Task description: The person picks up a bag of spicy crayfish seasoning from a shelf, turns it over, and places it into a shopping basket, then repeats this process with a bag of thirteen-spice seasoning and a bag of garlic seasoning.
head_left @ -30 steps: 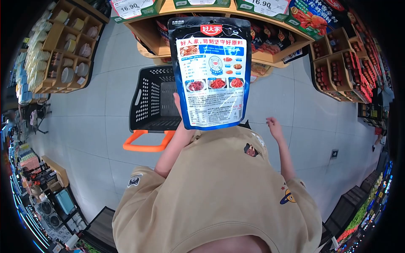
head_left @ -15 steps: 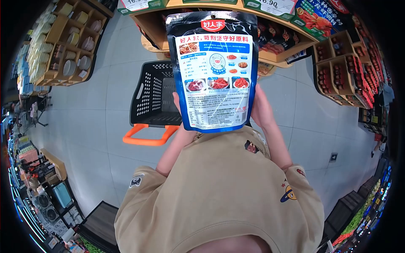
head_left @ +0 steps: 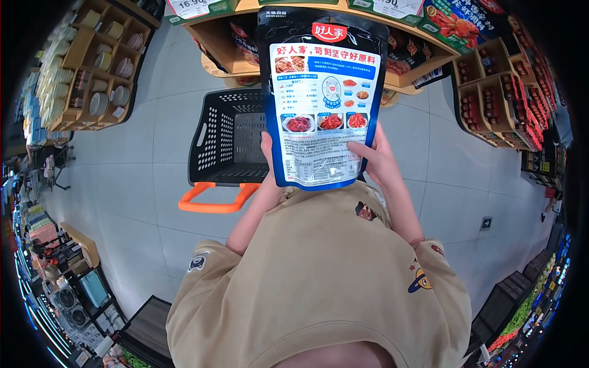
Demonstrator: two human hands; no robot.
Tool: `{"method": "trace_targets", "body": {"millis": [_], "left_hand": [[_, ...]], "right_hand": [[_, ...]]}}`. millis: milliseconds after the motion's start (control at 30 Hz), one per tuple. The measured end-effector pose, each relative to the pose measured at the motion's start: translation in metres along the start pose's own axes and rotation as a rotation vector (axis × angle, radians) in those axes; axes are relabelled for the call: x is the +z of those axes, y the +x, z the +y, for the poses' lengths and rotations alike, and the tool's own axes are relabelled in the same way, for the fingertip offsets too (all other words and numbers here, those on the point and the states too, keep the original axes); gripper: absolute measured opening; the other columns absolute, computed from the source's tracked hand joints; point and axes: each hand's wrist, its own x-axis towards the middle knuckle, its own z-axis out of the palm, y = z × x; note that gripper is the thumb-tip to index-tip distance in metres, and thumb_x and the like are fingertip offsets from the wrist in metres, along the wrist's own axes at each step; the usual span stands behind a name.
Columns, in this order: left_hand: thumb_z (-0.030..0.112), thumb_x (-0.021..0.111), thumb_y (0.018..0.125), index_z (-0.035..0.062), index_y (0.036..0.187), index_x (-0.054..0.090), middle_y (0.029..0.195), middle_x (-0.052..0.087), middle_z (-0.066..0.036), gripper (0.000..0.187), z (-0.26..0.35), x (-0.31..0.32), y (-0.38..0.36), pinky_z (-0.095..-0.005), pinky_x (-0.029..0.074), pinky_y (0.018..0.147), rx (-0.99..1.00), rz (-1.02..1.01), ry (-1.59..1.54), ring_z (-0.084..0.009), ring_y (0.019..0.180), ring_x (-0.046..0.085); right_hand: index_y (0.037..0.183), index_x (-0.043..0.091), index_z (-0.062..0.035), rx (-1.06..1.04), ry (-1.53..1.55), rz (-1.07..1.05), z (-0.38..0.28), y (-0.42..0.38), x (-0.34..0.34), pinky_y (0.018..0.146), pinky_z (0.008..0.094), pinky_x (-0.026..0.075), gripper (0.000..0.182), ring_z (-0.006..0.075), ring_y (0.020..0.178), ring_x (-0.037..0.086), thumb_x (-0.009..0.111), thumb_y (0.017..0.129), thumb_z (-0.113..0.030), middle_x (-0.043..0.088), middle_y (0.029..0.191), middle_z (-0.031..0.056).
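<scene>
A blue and black food pouch (head_left: 325,98) with a white printed panel and small food pictures is held up in front of my chest, its printed face towards me. My left hand (head_left: 268,161) grips its lower left edge, with most of the fingers hidden behind it. On the lower right edge is my right hand (head_left: 377,156), its thumb lying across the printed face and the other fingers behind the pouch.
Below the pouch on the left, a black shopping basket (head_left: 228,138) with an orange handle (head_left: 215,199) rests on the grey floor. A wooden shelf (head_left: 423,70) with packets and price signs stands ahead. More shelves (head_left: 101,67) flank both sides.
The pouch has shifted slightly right and tilted a little. My right thumb has come over onto its front face.
</scene>
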Motion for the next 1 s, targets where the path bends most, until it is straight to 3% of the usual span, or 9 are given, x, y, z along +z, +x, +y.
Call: {"method": "trace_targets", "body": {"millis": [133, 233, 300, 500, 533, 600, 800, 867, 1000], "left_hand": [[0.065, 0.035, 0.076, 0.008, 0.131, 0.026, 0.129, 0.035, -0.011, 0.08, 0.0, -0.001, 0.0, -0.0425, 0.035, 0.09, -0.017, -0.039, -0.023, -0.0272, 0.113, 0.039], [0.064, 0.035, 0.076, 0.0082, 0.131, 0.026, 0.128, 0.036, -0.011, 0.078, 0.0, 0.006, 0.0, -0.0421, 0.036, 0.09, 0.025, 0.37, 0.646, -0.0271, 0.112, 0.04], [0.062, 0.035, 0.078, 0.007, 0.13, 0.027, 0.128, 0.036, -0.011, 0.076, 0.004, -0.012, 0.0, -0.0421, 0.035, 0.091, 0.004, 0.031, -0.02, -0.0276, 0.112, 0.04], [0.059, 0.032, 0.081, 0.0042, 0.13, 0.026, 0.131, 0.032, -0.012, 0.074, 0.004, -0.025, -0.001, -0.0419, 0.032, 0.094, -0.007, -0.012, -0.004, -0.029, 0.115, 0.037], [0.058, 0.03, 0.082, 0.0044, 0.129, 0.028, 0.13, 0.034, -0.012, 0.072, 0.002, -0.009, -0.002, -0.0407, 0.032, 0.094, 0.018, 0.331, 0.676, -0.0279, 0.114, 0.038], [0.054, 0.025, 0.085, 0.0004, 0.121, 0.038, 0.121, 0.045, -0.01, 0.066, 0.007, -0.016, -0.004, -0.0367, 0.035, 0.091, 0.029, 0.518, 0.866, -0.0236, 0.11, 0.043], [0.042, 0.032, 0.088, 0.001, 0.118, 0.041, 0.105, 0.051, -0.006, 0.052, 0.009, -0.006, -0.002, -0.0261, 0.038, 0.082, -0.053, 0.38, 1.137, -0.0135, 0.097, 0.048], [0.015, 0.049, 0.083, -0.0001, 0.121, 0.036, 0.107, 0.048, -0.008, 0.043, -0.004, 0.006, 0.007, -0.0225, 0.04, 0.078, 0.102, 0.484, 1.437, -0.0105, 0.093, 0.048], [0.008, 0.062, 0.071, 0.0024, 0.124, 0.031, 0.117, 0.037, -0.015, 0.061, -0.026, 0.022, 0.021, -0.0341, 0.033, 0.09, 0.284, 0.451, 1.852, -0.0247, 0.108, 0.041]], "right_hand": [[0.12, 0.032, -0.0028, -0.049, -0.013, 0.006, 0.003, 0.0, -0.002, 0.08, 0.0294, 0.044, 0.058, 0.016, 0.097, 0.053, 0.06, 0.07, 0.005, 0.051, 0.109, 0.0098], [0.118, 0.034, -0.0019, -0.07, -0.024, 0.026, 0.006, 0.002, -0.001, 0.079, 0.0292, 0.044, 0.055, 0.0158, 0.096, 0.053, 0.06, 0.07, 0.005, 0.052, 0.107, 0.0097], [0.117, 0.035, -0.0014, -0.073, -0.037, 0.036, 0.006, 0.003, -0.001, 0.079, 0.0293, 0.044, 0.054, 0.0158, 0.095, 0.054, 0.06, 0.07, 0.005, 0.053, 0.106, 0.0096], [0.114, 0.04, -0.0003, -0.091, -0.026, 0.077, 0.011, 0.009, -0.01, 0.078, 0.0282, 0.045, 0.05, 0.0145, 0.092, 0.054, 0.062, 0.069, 0.004, 0.054, 0.104, 0.0097], [0.113, 0.041, -0.0002, -0.086, -0.016, 0.087, 0.01, 0.01, -0.012, 0.078, 0.028, 0.045, 0.049, 0.0144, 0.092, 0.054, 0.062, 0.069, 0.004, 0.054, 0.104, 0.0098], [0.11, 0.042, 0.0003, -0.119, -0.033, 0.099, 0.006, 0.01, -0.017, 0.077, 0.0275, 0.045, 0.045, 0.0146, 0.09, 0.055, 0.062, 0.069, 0.002, 0.056, 0.101, 0.01], [0.103, 0.046, 0.0025, -0.227, -0.27, 0.151, 0.001, 0.008, -0.033, 0.071, 0.0253, 0.047, 0.034, 0.0131, 0.084, 0.057, 0.061, 0.072, 0.0, 0.059, 0.094, 0.0096], [0.102, 0.048, 0.003, -0.27, -0.271, 0.175, 0.0, 0.006, -0.038, 0.069, 0.0244, 0.047, 0.032, 0.0123, 0.083, 0.057, 0.061, 0.073, 0.0, 0.059, 0.093, 0.0092], [0.102, 0.048, 0.0037, -0.391, -0.364, 0.332, -0.01, 0.001, -0.035, 0.068, 0.0239, 0.047, 0.031, 0.0118, 0.081, 0.058, 0.06, 0.074, -0.001, 0.059, 0.092, 0.0095]]}}
